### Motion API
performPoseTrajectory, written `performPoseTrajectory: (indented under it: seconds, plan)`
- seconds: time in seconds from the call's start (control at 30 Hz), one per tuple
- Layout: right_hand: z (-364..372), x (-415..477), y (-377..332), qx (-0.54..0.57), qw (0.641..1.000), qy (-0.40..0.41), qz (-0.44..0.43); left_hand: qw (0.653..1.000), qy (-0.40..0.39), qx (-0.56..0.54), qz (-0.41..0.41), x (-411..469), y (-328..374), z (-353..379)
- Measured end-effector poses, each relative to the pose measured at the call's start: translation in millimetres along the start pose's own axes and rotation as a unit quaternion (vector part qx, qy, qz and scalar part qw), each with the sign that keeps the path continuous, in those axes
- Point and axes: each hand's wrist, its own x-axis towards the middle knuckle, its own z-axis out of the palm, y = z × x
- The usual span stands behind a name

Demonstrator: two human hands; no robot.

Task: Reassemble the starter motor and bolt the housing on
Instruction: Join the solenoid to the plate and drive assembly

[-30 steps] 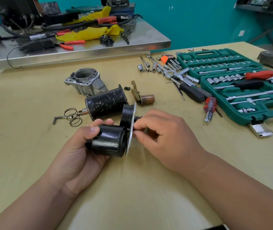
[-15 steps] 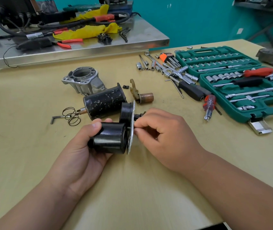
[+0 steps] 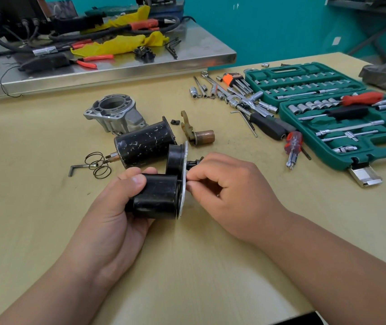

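Observation:
My left hand (image 3: 114,216) grips a black two-barrel starter part (image 3: 156,198) with a thin metal plate on its right end. My right hand (image 3: 229,193) pinches at that plate's right face, fingertips closed on its edge; a small black piece pokes out just above them. Behind lies the scuffed black motor body (image 3: 143,143) on its side. The grey aluminium housing (image 3: 114,116) stands further back. A brass lever with a copper plunger (image 3: 199,134) lies to the right of the body. Two springs (image 3: 98,164) and a bent hex key (image 3: 75,168) lie to the left.
An open green socket case (image 3: 337,118) fills the right side, with loose sockets, wrenches and a red-handled screwdriver (image 3: 292,146) beside it. A steel bench (image 3: 93,66) with cables, pliers and yellow cloth stands behind the wooden table (image 3: 187,266).
Both hands have kept their hold on the black part with only slight shifts. The view has tilted a little.

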Motion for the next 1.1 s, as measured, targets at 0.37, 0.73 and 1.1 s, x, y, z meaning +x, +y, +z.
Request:
performPoseTrajectory:
  seconds: [0.37, 0.73, 1.1]
  plan:
    - [-1, 2, 2, -0.003, 1.000, -0.003, -0.025, 0.999, 0.003, 0.052, 0.014, 2, 3, 2]
    - [0, 0, -5, -0.003, 1.000, 0.018, -0.014, 0.990, -0.020, 0.138, 0.031, 5, 15, 1]
    - [-5, -2, -9, 0.140, 0.972, -0.033, 0.187, 0.983, -0.059, 0.159, 0.068, 3, 14, 5]
